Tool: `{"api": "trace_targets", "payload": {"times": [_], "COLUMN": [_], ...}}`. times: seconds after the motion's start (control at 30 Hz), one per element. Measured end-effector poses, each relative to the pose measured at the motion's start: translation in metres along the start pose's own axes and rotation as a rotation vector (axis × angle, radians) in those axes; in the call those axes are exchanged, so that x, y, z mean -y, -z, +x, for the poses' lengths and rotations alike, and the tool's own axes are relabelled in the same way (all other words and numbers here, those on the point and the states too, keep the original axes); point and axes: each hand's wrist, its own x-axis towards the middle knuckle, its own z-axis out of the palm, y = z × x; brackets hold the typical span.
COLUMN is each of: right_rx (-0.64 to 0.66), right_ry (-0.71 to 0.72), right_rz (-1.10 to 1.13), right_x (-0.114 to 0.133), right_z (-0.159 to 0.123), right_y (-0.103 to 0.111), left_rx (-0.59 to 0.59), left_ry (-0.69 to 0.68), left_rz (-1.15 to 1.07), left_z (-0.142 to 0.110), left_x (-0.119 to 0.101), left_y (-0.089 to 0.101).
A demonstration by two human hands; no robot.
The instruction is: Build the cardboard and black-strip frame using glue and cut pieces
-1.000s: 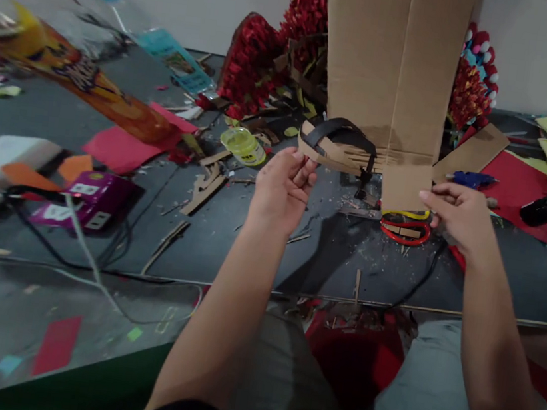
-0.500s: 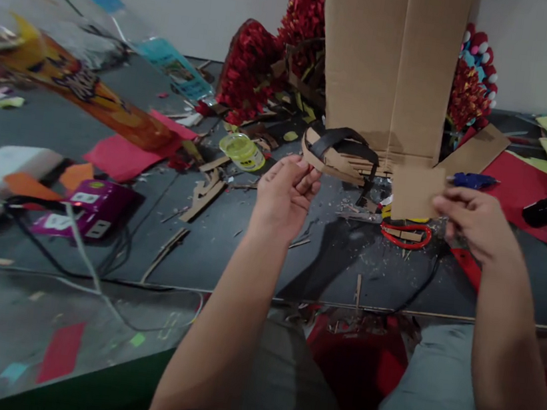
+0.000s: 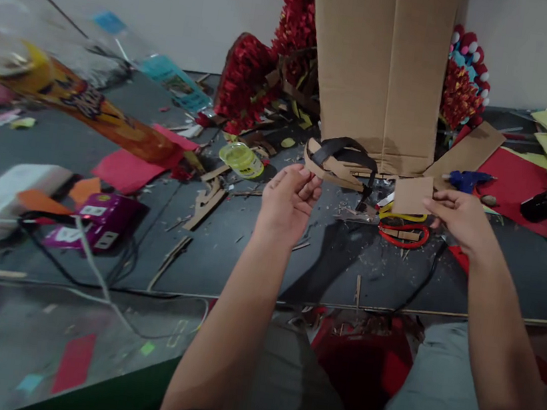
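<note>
My left hand (image 3: 290,200) pinches the edge of a small cardboard sandal (image 3: 332,165) with crossed black straps (image 3: 344,148), held above the dark table. Between thumb and fingers of my right hand (image 3: 458,216) is a small square piece of cardboard (image 3: 412,195). Scissors (image 3: 403,234) with red and yellow handles lie just below that piece. Behind both hands a tall cardboard panel (image 3: 380,64) stands upright, creased down its length. A blue glue gun (image 3: 471,181) rests beyond my right hand.
Left of my hands are a yellow-green tub (image 3: 243,161), an orange bottle (image 3: 108,117), a clear bottle with blue label (image 3: 173,81) and a purple box (image 3: 100,222) with cables. Red flower decorations (image 3: 247,77) stand at the back. Red paper (image 3: 528,188) and cardboard scraps lie about.
My right hand has moved a little left with the cardboard square, nearer the sandal. My left hand keeps its hold on the sandal. The view has shifted slightly.
</note>
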Motion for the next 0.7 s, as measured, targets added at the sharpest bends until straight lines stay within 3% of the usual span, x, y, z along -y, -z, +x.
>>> {"api": "trace_targets", "payload": {"times": [0.1, 0.23, 0.33, 0.47, 0.57, 0.7], "right_rx": [0.053, -0.006, 0.079, 0.039, 0.117, 0.111], "right_ry": [0.007, -0.04, 0.026, 0.004, 0.041, -0.039], "right_rz": [0.106, 0.055, 0.15, 0.032, 0.16, 0.099], "right_x": [-0.0041, -0.0058, -0.0056, -0.0045, -0.0023, 0.0021], "right_z": [0.0016, 0.0011, 0.0002, -0.0013, -0.0031, -0.0044], "right_y": [0.001, 0.0002, 0.0012, 0.0027, 0.0023, 0.0021], "left_rx": [0.015, 0.02, 0.023, 0.022, 0.019, 0.005], "left_ry": [-0.014, -0.001, 0.009, 0.026, 0.045, 0.056], "left_rz": [0.0, 0.017, -0.002, 0.002, -0.018, -0.012], "left_z": [0.0005, 0.001, 0.0011, -0.0008, -0.0036, -0.0058], "left_x": [0.0004, 0.0004, 0.0004, -0.0001, -0.0012, -0.0018], "left_y": [0.0013, 0.002, 0.0018, -0.0006, -0.0034, -0.0057]}}
